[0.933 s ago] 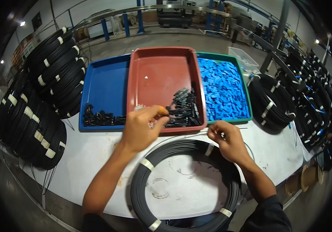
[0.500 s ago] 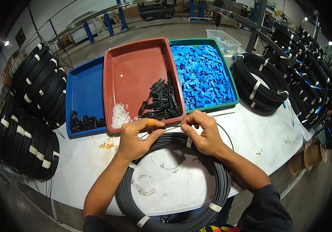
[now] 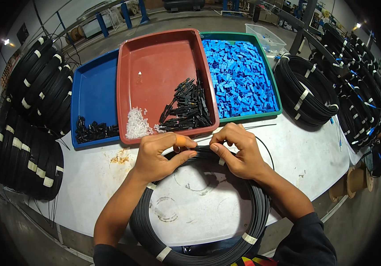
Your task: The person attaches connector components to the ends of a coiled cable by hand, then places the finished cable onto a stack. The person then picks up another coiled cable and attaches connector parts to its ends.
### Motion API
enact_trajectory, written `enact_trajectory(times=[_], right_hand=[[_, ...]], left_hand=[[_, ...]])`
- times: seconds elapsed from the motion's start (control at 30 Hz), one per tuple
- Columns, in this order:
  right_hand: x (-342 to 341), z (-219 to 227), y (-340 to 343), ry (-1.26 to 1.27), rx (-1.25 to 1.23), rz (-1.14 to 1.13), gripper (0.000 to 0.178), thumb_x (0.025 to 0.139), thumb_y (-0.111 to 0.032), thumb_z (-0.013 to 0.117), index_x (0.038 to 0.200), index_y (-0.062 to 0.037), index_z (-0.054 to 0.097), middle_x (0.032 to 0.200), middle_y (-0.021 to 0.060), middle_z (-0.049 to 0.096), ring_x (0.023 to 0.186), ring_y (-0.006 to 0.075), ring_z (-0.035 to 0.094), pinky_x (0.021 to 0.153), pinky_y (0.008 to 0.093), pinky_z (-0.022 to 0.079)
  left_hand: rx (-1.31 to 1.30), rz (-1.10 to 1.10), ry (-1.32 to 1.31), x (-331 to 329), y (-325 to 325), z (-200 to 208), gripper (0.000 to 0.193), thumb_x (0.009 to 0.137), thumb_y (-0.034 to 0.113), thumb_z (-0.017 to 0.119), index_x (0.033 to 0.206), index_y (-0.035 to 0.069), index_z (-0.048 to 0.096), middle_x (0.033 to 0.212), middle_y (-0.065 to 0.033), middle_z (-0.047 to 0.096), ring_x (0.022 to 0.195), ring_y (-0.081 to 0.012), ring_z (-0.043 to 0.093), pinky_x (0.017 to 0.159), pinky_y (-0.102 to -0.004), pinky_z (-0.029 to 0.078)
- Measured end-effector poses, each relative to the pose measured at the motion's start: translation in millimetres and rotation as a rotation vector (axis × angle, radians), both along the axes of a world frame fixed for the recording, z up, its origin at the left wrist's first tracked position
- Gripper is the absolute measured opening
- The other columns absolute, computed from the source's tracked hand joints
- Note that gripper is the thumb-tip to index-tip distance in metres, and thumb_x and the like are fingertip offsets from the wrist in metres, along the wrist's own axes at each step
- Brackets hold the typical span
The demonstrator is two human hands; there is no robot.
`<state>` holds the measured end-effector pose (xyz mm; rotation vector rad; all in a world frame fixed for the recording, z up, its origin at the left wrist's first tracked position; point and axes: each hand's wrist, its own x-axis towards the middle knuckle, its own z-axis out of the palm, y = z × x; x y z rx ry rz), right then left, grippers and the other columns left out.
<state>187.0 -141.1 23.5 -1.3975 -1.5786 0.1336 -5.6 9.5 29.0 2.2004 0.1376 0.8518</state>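
A large coil of black cable [image 3: 142, 224], bound with pale tape bands, lies at the table's near edge. Over its far side, my left hand [image 3: 163, 153] pinches with thumb and forefinger; an orange wrap circles one finger. Close on its right, my right hand [image 3: 238, 150] is closed in a pinch too. A thin black cable runs between the two pairs of fingertips, and its free end [image 3: 261, 126] sticks out to the right beyond my right hand. Any small part at the fingertips is too hidden to make out.
Beyond my hands stand a blue tray [image 3: 94, 84] with small black parts, a red tray [image 3: 157, 57] with black connectors and white pieces, and a green tray [image 3: 279, 104] full of blue clips. Cable coils stack at left [image 3: 26, 155] and right [image 3: 308, 91] on the white table [image 3: 306, 155].
The view has shifted slightly, so the trays sit higher in it. Both hands keep their pinch on the cable, with the fingertips a little closer together.
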Motion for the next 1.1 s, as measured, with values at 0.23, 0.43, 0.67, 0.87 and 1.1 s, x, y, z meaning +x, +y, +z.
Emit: enact_trajectory(times=[0.23,0.43,0.67,0.87,1.1], right_hand=[[1,1,-1,-0.019,0.005,0.005,0.006,0.088,-0.007,0.073,0.091,-0.0045,0.068,0.082,0.008,0.067,0.077,0.0248,0.061,0.071,0.0365,0.039],[0,2,-2,-0.035,-0.003,0.014,0.008,0.087,-0.006,0.075,0.09,-0.0037,0.069,0.082,0.0088,0.067,0.075,0.0263,0.061,0.071,0.0371,0.042],[-2,-1,-1,-0.097,0.095,0.017,0.012,0.081,-0.002,0.079,0.09,-0.0035,0.072,0.082,0.0078,0.067,0.075,0.0251,0.062,0.069,0.0364,0.045],[-2,-2,-4,-0.119,0.123,0.007,0.02,0.076,0.001,0.08,0.095,-0.0038,0.076,0.085,0.0076,0.07,0.075,0.0247,0.064,0.07,0.0357,0.05],[-1,-4,-4,-0.129,0.116,0.005,0.024,0.073,0.003,0.081,0.095,-0.0042,0.077,0.086,0.0074,0.072,0.076,0.0246,0.066,0.068,0.0351,0.053]], left_hand=[[0.03,-0.037,-0.09,4,2,-7,0.019,0.079,0.004,0.086,0.095,0.001,0.078,0.088,-0.0081,0.078,0.066,-0.0127,0.067,0.06,-0.0266,0.053],[0.02,-0.061,-0.076,3,1,-6,0.019,0.079,0.003,0.086,0.096,0.0,0.078,0.09,-0.0094,0.078,0.073,-0.0145,0.072,0.063,-0.0265,0.057],[0.07,-0.066,-0.073,5,-4,-2,0.019,0.079,0.003,0.085,0.096,0.001,0.078,0.092,-0.0095,0.078,0.077,-0.0174,0.074,0.067,-0.0285,0.059],[0.176,-0.09,-0.069,12,-13,4,0.017,0.079,0.002,0.084,0.094,0.001,0.076,0.093,-0.0102,0.077,0.083,-0.0218,0.075,0.073,-0.0306,0.06],[0.175,0.005,-0.115,4,-8,1,0.015,0.076,-0.003,0.083,0.089,0.001,0.076,0.085,-0.01,0.076,0.074,-0.0187,0.074,0.064,-0.0281,0.059]])
